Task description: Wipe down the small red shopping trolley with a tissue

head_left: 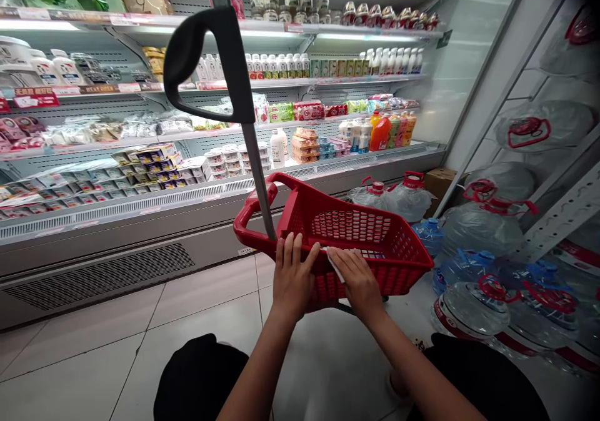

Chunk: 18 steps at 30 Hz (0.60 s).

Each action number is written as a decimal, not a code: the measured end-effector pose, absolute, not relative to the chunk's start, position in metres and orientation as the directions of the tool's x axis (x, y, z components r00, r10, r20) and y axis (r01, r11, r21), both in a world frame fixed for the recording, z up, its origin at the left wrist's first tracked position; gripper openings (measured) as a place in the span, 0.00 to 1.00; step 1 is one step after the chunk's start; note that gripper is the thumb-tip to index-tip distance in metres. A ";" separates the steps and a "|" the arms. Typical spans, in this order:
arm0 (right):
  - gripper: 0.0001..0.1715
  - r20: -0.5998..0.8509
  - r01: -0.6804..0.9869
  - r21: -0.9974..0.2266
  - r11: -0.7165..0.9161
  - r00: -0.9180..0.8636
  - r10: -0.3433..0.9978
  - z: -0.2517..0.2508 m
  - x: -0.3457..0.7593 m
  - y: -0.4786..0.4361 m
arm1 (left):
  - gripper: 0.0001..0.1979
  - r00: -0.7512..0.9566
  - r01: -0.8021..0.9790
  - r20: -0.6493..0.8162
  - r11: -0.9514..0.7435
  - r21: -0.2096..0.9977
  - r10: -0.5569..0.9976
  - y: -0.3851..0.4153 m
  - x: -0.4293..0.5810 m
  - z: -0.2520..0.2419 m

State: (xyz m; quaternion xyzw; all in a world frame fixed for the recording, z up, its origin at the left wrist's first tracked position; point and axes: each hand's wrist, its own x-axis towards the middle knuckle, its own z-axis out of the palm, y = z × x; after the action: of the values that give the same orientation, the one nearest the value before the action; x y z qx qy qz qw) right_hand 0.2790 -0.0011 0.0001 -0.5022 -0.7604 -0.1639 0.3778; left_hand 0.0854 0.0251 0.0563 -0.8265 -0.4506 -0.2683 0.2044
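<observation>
A red plastic shopping basket [349,230] with a tall grey pull rod stands on the floor before me. The black grip [237,65] tops the rod. My left hand [294,280] holds the basket's near rim close to the rod's foot, fingertips over the edge and thumb apart. Just right of it, my right hand [359,280] presses a folded white cloth or tissue [335,265] against the same rim. Only a strip of the white piece shows; the rest is under the fingers. Through the basket's side holes, little of the inside can be made out.
Behind the basket runs a refrigerated shelf unit [210,199] stocked with bottles, cups and packs. Large water bottles [469,308] with red handles crowd the right side, some close to the basket. A cardboard box [435,183] stands behind them. My knees flank the tiled floor [206,315].
</observation>
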 end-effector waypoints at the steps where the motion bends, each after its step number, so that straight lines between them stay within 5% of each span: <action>1: 0.47 0.737 0.901 -0.113 0.420 -0.208 0.644 -0.004 0.293 -0.005 | 0.40 0.460 0.849 0.621 -0.519 -0.099 0.634 0.028 0.081 0.058; 10: 0.47 0.712 0.990 -0.064 0.127 -0.044 0.701 -0.040 0.405 -0.036 | 0.46 0.466 0.856 0.587 -0.505 -0.109 0.662 0.031 0.094 0.044; 18: 0.46 0.731 0.942 -0.125 0.312 -0.125 0.671 -0.017 0.296 0.008 | 0.38 0.483 0.846 0.599 -0.516 -0.133 0.638 0.024 0.139 0.022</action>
State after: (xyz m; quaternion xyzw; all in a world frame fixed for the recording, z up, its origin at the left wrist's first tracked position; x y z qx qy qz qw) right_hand 0.2957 0.0085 -0.0170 -0.5552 -0.7260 -0.1886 0.3593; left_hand 0.1389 0.0240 0.0224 -0.8349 -0.4446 -0.2466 0.2109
